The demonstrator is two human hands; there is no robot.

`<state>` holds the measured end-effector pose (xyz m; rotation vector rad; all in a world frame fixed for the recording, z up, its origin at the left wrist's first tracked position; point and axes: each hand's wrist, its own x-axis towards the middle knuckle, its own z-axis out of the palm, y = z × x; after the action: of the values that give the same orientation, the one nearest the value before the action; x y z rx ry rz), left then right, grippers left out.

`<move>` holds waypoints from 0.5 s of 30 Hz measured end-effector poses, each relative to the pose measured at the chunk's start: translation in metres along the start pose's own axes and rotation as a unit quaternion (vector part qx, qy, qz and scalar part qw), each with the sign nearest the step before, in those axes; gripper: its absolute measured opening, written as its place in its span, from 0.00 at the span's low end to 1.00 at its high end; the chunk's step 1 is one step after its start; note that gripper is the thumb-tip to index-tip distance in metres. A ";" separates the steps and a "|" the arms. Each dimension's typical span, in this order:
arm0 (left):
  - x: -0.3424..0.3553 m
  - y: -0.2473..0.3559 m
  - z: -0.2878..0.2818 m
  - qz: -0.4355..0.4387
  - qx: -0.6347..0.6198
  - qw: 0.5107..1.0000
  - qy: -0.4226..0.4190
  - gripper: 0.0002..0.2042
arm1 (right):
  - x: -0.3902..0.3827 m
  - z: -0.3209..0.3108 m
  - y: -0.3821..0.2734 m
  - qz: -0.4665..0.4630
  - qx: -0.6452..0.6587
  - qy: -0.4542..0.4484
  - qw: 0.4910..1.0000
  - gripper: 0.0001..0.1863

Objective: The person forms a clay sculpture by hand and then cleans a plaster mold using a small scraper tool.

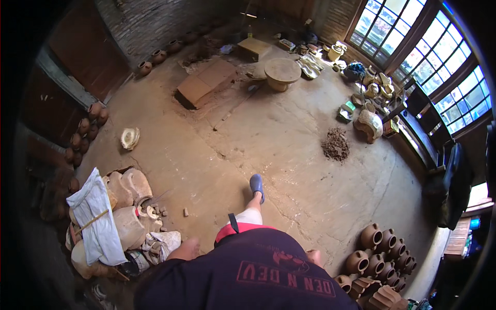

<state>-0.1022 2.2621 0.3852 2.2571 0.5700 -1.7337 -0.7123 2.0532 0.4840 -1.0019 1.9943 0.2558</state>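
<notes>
The left hand (188, 249) is nearest the crumpled pale cloth (165, 245), which lies just beside it at nine o'clock. Brown clay pots (373, 265) sit at three o'clock from the partly hidden right hand (313, 257). I cannot tell whether either hand is open or closed.

The dark shirt (206, 274) bears red print (287, 279).

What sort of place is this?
Probably a pottery workshop: rows of brown pots, a round-topped stand rather like a potter's wheel, and a heap of brown lumps, perhaps clay, on the floor.
</notes>
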 end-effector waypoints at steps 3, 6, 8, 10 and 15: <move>0.008 0.191 0.056 0.164 0.066 0.983 -0.039 0.22 | 0.062 -0.029 -0.035 -0.063 -0.039 0.061 0.995 0.21; -0.004 0.346 0.062 0.261 0.090 0.959 0.059 0.24 | 0.115 -0.060 -0.141 -0.023 -0.058 0.099 0.993 0.28; -0.026 0.455 0.101 0.254 0.246 0.930 0.100 0.33 | 0.150 -0.094 -0.182 0.025 0.056 0.099 0.993 0.25; -0.096 0.588 0.259 0.342 0.383 0.858 0.029 0.32 | 0.223 -0.165 -0.140 0.076 0.110 0.182 0.974 0.23; -0.199 0.772 0.327 0.562 0.160 0.807 -0.085 0.28 | 0.283 -0.205 -0.329 0.014 0.249 0.108 0.962 0.19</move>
<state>-0.0884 1.4037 0.4524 1.8408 -1.0006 -1.3359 -0.6819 1.5754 0.4486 -0.6970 2.1179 -0.3432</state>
